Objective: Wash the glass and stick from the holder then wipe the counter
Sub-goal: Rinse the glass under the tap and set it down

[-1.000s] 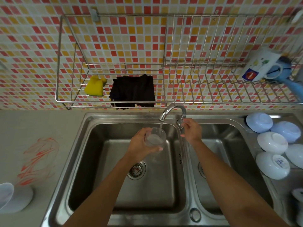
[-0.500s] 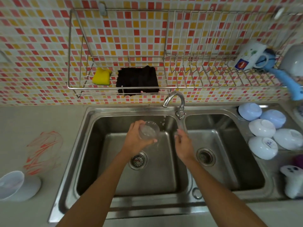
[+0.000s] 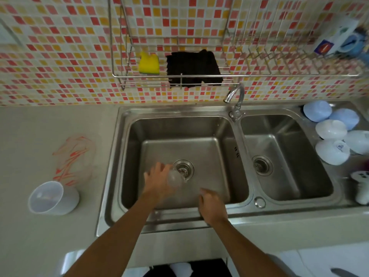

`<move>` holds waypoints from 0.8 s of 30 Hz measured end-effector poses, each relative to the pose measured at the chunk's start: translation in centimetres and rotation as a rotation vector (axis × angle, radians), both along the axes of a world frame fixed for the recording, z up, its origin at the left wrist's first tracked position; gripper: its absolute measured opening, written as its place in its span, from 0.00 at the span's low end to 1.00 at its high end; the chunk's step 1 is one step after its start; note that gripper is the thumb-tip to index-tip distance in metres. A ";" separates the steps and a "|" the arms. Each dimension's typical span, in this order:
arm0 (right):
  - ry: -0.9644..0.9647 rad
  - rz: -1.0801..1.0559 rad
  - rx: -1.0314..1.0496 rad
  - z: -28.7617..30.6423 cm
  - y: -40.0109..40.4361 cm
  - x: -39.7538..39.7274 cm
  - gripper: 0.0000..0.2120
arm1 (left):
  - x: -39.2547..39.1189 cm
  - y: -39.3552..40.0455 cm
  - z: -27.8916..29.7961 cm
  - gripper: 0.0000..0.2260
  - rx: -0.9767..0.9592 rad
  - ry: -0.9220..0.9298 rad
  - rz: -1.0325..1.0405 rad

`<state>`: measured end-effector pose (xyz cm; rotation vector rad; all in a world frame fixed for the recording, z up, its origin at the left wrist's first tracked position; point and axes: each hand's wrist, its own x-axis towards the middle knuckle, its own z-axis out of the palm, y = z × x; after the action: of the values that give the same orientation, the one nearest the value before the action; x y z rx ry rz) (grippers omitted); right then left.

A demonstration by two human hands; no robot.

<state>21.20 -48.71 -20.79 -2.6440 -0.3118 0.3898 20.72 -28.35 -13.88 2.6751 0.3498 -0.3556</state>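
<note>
My left hand (image 3: 157, 181) grips a small clear glass (image 3: 175, 177), tipped over low in the left basin of the steel sink (image 3: 199, 114), just left of the drain (image 3: 183, 168). My right hand (image 3: 212, 204) hovers over the basin's front edge, holding nothing, fingers loosely curled. The tap (image 3: 235, 96) stands behind, with no water running. A clear holder with orange streaks (image 3: 73, 156) lies on the grey counter (image 3: 50, 126) at the left. I cannot make out a stick.
A white plastic cup (image 3: 52, 196) lies on its side near the holder. A wall rack (image 3: 199, 76) holds a yellow sponge (image 3: 148, 62), a black cloth (image 3: 193, 66) and a mug (image 3: 335, 41). Several upturned white bowls (image 3: 331, 136) sit right of the sink.
The water stopped. My right hand left the tap and dropped to the sink's front edge. My left hand lowered the glass toward the drain and tipped it over. My view shifted back.
</note>
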 end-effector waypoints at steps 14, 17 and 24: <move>-0.028 -0.019 -0.098 0.0 0.9 -0.5 0.11 | -1.4 1.4 -2.1 0.31 0.511 0.025 -0.352; -0.031 -0.025 -0.105 0.3 1.0 -0.6 0.11 | -1.2 1.0 -1.5 0.28 0.555 0.013 -0.415; -0.021 -0.021 -0.112 0.5 1.0 -0.6 0.12 | -1.5 -0.1 -0.5 0.19 0.650 -0.071 -0.615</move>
<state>20.56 -47.70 -20.30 -2.7597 -0.2760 0.3832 19.21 -28.48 -14.35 3.3840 -0.4849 -0.3632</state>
